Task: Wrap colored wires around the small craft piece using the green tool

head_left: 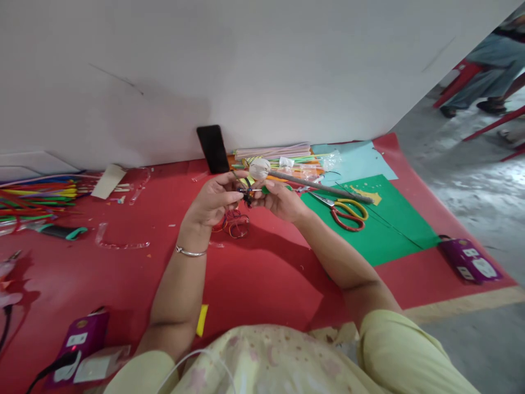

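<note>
My left hand is closed, its thumb and fingers pinching a small dark knotted piece of cords. My right hand is wrapped round a green-handled tool whose thin metal shaft points left into that piece. The tool's exact kind cannot be made out. Below the hands, a loose coil of red, orange and purple cords rests on the red table covering. Just behind the hands lies a stick with a white wrapped ball end. Fingers hide part of the cord piece.
A black phone leans against the white wall. Scissors lie on a green sheet at right. Colored pipe cleaners and pliers are at left. Purple boxes sit near both sides. A seated person's legs show beyond the table.
</note>
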{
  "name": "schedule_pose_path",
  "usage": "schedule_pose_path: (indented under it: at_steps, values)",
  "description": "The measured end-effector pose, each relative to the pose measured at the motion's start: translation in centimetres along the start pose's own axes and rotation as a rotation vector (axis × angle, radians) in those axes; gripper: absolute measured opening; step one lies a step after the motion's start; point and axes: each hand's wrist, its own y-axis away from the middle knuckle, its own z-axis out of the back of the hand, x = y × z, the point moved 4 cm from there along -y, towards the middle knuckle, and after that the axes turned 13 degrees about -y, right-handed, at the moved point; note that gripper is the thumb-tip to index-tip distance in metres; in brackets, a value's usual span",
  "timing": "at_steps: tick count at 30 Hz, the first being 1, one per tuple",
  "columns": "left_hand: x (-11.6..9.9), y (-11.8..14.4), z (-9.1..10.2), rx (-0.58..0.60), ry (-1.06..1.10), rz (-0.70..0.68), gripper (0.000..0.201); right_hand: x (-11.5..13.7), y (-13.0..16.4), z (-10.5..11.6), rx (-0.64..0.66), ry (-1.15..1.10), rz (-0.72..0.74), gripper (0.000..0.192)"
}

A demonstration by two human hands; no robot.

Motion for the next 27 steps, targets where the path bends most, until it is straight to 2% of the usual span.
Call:
schedule_pose_path:
  at_steps: [8, 12, 17, 22, 25, 27]
  values:
    - [-0.6, 0.0, -0.8, -0.127, -0.025, -0.069, 0.054, -0.1, 0.3, -0.6, -0.019, 0.170, 0.139, 0.058]
    - [-2.0, 0.5, -1.5, -0.170, -0.020, -0.133, 0.052, 1.2, 0.7, -2.0, 0.005, 0.262, 0.253, 0.053]
    - [-3.7, 1.3, -2.1, -0.261, -0.010, -0.254, 0.049, 2.2, 0.6, -3.4, -0.048, 0.295, 0.295, 0.051]
    - [-4.2, 2.2, -1.5, -0.370, 0.004, -0.321, 0.048, 1.6, -0.4, -5.2, -0.065, 0.189, 0.300, 0.060]
    - [-4.1, 2.8, -0.8, -0.402, -0.010, -0.312, 0.049, 1.2, -0.6, -6.2, -0.078, 0.250, 0.336, 0.060]
    - [-4.1, 3.1, -0.4, -0.467, -0.091, -0.346, 0.046, 1.1, -0.6, -6.4, -0.105, 0.314, 0.370, 0.058]
